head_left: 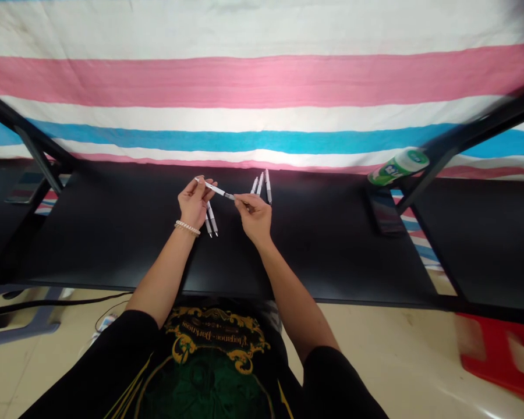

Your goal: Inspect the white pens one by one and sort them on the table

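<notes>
A white pen with a grey end is held slantwise above the black table. My left hand is closed on its upper left part, fingers pinching the barrel. At the grey end, the fingertips of my right hand are pinched on the pen. Two similar pens lie on the table just beside my left hand, their tips toward me and their far ends partly hidden. Beyond my right hand lie three more white pens, some partly covered by that hand.
A green canister with a white lid stands at the right, near a dark phone-like object. Black metal frame bars rise at both sides. A striped sheet hangs behind the table. A red stool is at lower right.
</notes>
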`<state>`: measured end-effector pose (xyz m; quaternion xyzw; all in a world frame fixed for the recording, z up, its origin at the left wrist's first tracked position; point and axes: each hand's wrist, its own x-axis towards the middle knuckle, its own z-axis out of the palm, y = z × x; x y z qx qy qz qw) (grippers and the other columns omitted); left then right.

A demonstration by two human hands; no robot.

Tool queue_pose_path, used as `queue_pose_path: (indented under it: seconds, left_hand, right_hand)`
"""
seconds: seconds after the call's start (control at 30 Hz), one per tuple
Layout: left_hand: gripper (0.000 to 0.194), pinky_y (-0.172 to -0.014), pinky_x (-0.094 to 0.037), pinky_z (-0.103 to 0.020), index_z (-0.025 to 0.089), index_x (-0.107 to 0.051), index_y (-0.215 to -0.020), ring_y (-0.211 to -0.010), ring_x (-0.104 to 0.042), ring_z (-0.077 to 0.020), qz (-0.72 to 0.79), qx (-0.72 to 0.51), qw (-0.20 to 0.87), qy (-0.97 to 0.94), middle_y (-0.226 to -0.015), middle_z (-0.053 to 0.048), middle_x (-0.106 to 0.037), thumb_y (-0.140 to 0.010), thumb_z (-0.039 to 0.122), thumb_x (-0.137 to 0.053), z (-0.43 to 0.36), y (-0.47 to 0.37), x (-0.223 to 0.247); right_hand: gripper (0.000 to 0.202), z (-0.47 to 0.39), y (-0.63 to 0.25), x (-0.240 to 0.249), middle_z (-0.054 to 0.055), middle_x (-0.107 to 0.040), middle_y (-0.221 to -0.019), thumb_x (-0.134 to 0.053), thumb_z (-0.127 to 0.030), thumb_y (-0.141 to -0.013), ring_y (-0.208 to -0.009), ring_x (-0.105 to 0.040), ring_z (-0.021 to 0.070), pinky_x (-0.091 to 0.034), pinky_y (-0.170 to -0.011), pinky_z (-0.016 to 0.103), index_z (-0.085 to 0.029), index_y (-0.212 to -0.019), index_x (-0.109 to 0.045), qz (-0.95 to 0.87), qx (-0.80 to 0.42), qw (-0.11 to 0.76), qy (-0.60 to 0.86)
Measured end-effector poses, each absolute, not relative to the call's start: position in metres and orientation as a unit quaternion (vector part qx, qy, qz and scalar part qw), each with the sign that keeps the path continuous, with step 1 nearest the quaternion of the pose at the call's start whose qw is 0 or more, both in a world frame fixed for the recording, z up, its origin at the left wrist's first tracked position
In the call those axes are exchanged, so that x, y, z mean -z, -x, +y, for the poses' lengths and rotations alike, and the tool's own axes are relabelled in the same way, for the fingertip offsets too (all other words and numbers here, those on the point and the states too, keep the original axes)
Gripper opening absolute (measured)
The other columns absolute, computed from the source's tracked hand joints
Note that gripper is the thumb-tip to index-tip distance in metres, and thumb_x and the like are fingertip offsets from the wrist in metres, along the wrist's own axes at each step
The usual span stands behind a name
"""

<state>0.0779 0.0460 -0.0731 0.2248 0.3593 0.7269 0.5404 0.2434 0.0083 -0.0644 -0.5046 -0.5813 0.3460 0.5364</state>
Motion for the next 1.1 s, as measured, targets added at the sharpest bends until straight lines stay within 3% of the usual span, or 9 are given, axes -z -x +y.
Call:
queue_pose_path:
  seconds: [0.07,0.2,0.87,1.1]
  left_hand:
    - [0.023,-0.092,-0.060,-0.037,0.017,-0.075,-0.094,-0.091,-0.076,-0.0203,0.353,-0.735,0.537,-0.215,-0.094,-0.008,-0.077,-0.078,0.032,-0.085,0.047,-0.074,0.073]
    - [0.022,-0.090,-0.061,-0.034,0.017,-0.075,-0.093,-0.092,-0.076,-0.0202,0.345,-0.742,0.538,-0.202,-0.094,-0.008,-0.077,-0.079,0.031,-0.084,0.049,-0.071,0.074]
    - [0.024,-0.093,-0.060,-0.037,0.015,-0.071,-0.095,-0.095,-0.076,-0.0228,0.341,-0.718,0.564,-0.224,-0.096,-0.010,-0.077,-0.080,0.029,-0.083,0.042,-0.087,0.072]
    - [0.021,-0.093,-0.059,-0.037,0.015,-0.071,-0.095,-0.097,-0.076,-0.0224,0.333,-0.719,0.574,-0.207,-0.096,-0.009,-0.077,-0.083,0.029,-0.081,0.043,-0.087,0.074]
  right_hand:
    - [0.016,0.008,-0.247,0.061,0.007,-0.073,-0.103,-0.064,-0.034,-0.091,-0.094,-0.069,0.0203,-0.058,-0.084,0.037,-0.024,-0.092,-0.078,-0.595,-0.285,0.557,0.505]
    - [0.014,0.010,-0.250,0.062,0.006,-0.074,-0.101,-0.065,-0.029,-0.090,-0.094,-0.070,0.0202,-0.059,-0.084,0.037,-0.024,-0.093,-0.077,-0.597,-0.281,0.572,0.488]
    - [0.017,0.003,-0.241,0.066,0.002,-0.079,-0.106,-0.064,-0.026,-0.095,-0.096,-0.076,0.0188,-0.063,-0.092,0.035,-0.028,-0.098,-0.080,-0.641,-0.138,0.610,0.444]
    - [0.018,0.000,-0.239,0.065,0.003,-0.079,-0.106,-0.062,-0.028,-0.096,-0.097,-0.076,0.0199,-0.063,-0.092,0.038,-0.028,-0.098,-0.080,-0.651,-0.147,0.594,0.449]
